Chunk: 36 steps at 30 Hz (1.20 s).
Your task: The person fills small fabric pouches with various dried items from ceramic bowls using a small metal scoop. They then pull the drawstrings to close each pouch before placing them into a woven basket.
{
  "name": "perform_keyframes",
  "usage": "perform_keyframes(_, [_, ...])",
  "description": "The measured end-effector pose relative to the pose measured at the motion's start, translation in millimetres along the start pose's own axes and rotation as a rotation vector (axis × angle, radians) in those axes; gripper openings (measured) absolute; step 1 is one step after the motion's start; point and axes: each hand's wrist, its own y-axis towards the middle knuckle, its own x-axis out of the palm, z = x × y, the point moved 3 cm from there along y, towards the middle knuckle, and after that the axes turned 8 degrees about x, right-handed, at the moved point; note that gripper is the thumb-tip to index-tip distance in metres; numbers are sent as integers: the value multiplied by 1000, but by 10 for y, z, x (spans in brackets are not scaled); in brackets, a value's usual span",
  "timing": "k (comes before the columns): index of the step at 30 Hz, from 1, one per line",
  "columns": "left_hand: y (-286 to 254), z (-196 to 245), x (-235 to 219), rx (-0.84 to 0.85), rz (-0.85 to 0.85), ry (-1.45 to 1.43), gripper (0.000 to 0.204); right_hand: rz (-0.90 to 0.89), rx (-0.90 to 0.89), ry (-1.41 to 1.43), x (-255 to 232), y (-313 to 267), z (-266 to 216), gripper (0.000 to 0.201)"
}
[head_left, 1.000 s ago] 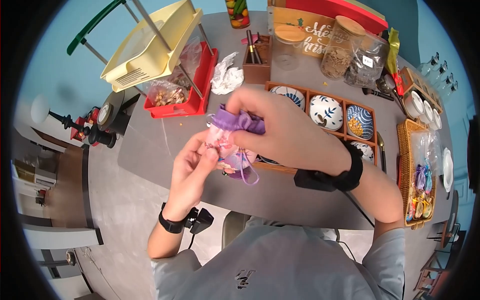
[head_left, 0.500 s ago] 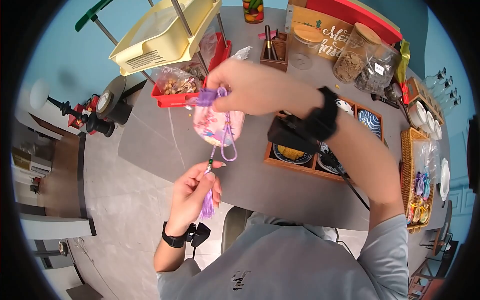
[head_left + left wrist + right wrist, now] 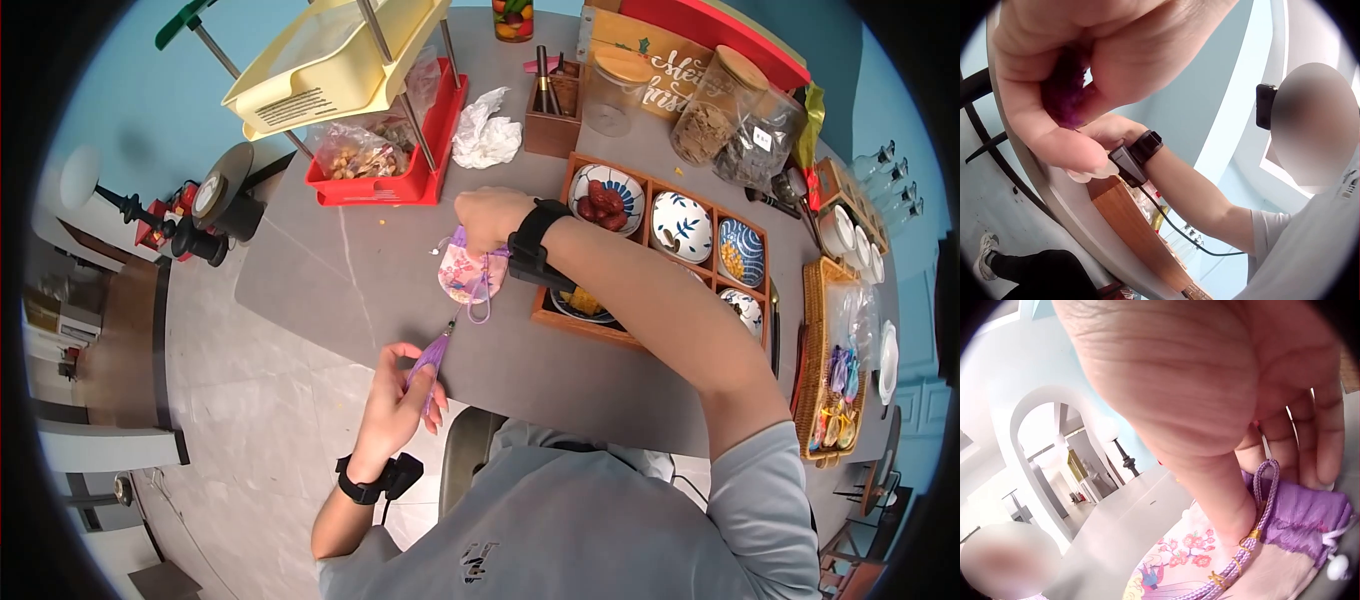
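Tray [image 3: 572,322]: wooden, divided, on the grey table [image 3: 330,250]; the landmark for all places below.

Pouch [image 3: 472,275]: pink floral, purple gathered neck, looped purple cord [image 3: 1233,565]; to the left of the tray, near it. Whether it touches the table, cannot tell.

Right hand [image 3: 492,220]: by the tray's left side; pinches the pouch at its neck, thumb on the front beside the cord, other fingers behind.

Tassel [image 3: 430,370]: purple, hung from the pouch's lower end; nearer the person than the tray, off to its left.

Left hand [image 3: 393,400]: left of the tray, at the table edge; fingers curled round the tassel.

Bowls, in the tray: one of dark red fruit [image 3: 605,203], far left compartment; one with a leaf pattern [image 3: 682,227], beside it; one blue-patterned with yellow bits [image 3: 741,252], far right.

Tissue [image 3: 487,130]: white, crumpled; beyond the tray, to its left.

Red bin [image 3: 380,190]: farther left of the tray, holding bagged goods.
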Motion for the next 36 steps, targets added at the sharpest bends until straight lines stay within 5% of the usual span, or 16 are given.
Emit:
perform_keyframes(7, [-202,12,-25,-124,-1,105,28,84,53,-15,-5,-72,-65,30])
perform_keyframes(11, [-332,170,-115,-146,61,436,25,163,38,-20,-9,-176,-74,23])
perform_keyframes(15, [-242,406,-138,118,192,696,15,303,42,89,-81,-148,-92,30])
perform_keyframes(18, [28,680,77,599,101,895,16,328,-22,93,-325,-315,-29,32])
perform_keyframes(20, [308,810,241,738,-82,989,35,342,-49,65,-567,-576,47,34])
perform_keyframes(25, [946,692,496,796,-380,1230,66,597,-146,9,-985,-1472,671,38])
perform_keyframes(36, [1265,242,492,531,-465,1406,71,707,715,30,-964,-4124,2695,28])
